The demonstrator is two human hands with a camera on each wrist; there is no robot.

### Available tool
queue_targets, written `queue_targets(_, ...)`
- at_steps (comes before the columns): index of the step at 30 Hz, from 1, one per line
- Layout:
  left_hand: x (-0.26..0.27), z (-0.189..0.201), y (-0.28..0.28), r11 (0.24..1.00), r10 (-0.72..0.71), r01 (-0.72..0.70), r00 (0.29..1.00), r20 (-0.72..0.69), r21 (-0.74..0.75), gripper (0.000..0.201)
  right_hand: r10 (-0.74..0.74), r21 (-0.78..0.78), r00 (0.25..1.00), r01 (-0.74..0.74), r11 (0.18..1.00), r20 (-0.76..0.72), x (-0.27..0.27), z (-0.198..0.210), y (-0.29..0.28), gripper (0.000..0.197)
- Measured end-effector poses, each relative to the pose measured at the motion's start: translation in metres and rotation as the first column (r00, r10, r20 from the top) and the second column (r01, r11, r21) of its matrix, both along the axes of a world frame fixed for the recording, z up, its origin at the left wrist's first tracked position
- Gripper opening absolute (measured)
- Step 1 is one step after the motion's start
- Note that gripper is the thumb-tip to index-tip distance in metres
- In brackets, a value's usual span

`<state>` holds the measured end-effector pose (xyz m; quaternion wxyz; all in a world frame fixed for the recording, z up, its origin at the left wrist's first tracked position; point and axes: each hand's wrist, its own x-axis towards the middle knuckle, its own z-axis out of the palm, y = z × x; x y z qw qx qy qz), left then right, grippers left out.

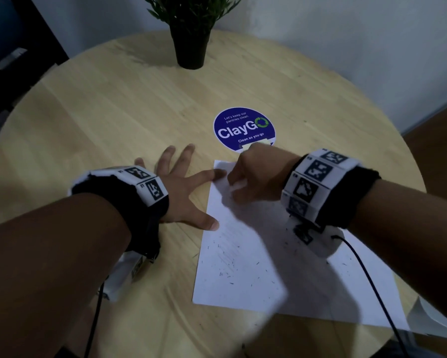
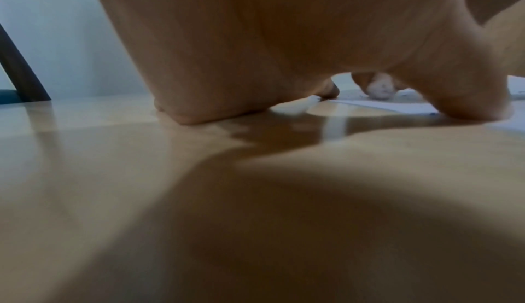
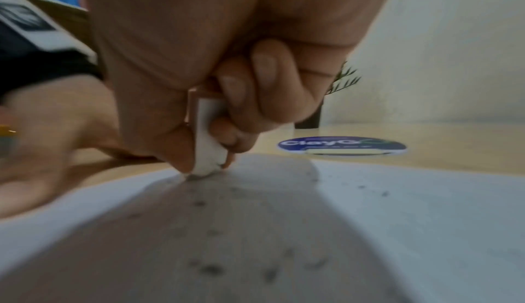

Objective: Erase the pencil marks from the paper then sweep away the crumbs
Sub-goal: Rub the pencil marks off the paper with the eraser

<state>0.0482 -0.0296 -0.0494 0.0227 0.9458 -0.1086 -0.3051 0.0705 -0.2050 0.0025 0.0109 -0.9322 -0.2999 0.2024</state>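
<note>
So the white rectangular sheet of paper (image 1: 256,254) is lying flat on the round light-wood tabletop (image 1: 113,112), and it's speckled all over with little dark eraser crumbs (image 1: 225,273), mostly across the near half. There are faint grey pencil strokes (image 1: 227,251) showing near the left edge.

The right hand (image 1: 256,171) is over the far left corner of the sheet. Its fingers (image 3: 241,105) are curled tight around a small white block eraser (image 3: 207,141), thumb on one side, fingertips on the other, with only the rounded bottom end poking out below them. That end is touching the paper right by the sheet's edge. In the head view the eraser itself is hidden under the hand.

The left hand (image 1: 181,187) is flat on the tabletop just beside the paper, fingers spread wide and straight, holding nothing. The index fingertip lands on the far left corner of the sheet and the thumb tip presses on the left edge further down, so the eraser sits between those two contact points, closer to the index finger.

Beyond the paper is a round blue "ClayGo" sticker (image 1: 244,129), and at the far edge of the tabletop stands a green plant in a black pot (image 1: 190,47).
</note>
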Motion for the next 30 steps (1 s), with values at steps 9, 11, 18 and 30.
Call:
queue_targets(9,0.0,0.0,0.0,1.0,0.004,-0.004,1.0,0.01,0.005,0.105,0.038,-0.024,0.999,-0.038,0.999,0.009,-0.002,-0.003,0.001,0.018)
queue_targets(11,0.0,0.0,0.0,1.0,0.005,-0.005,1.0,0.01,0.009,0.105,-0.009,-0.006,0.999,0.009,1.0,0.049,-0.003,-0.005,0.0,0.017)
queue_targets(18,0.001,-0.001,0.0,1.0,-0.001,0.001,1.0,0.011,0.013,0.105,0.026,-0.028,1.0,-0.027,0.999,-0.012,-0.003,0.0,-0.002,0.015)
queue_targets(30,0.003,-0.004,0.0,1.0,-0.001,0.001,1.0,0.01,0.008,0.102,0.051,0.047,0.997,-0.053,0.997,0.049,-0.01,-0.008,-0.02,0.024)
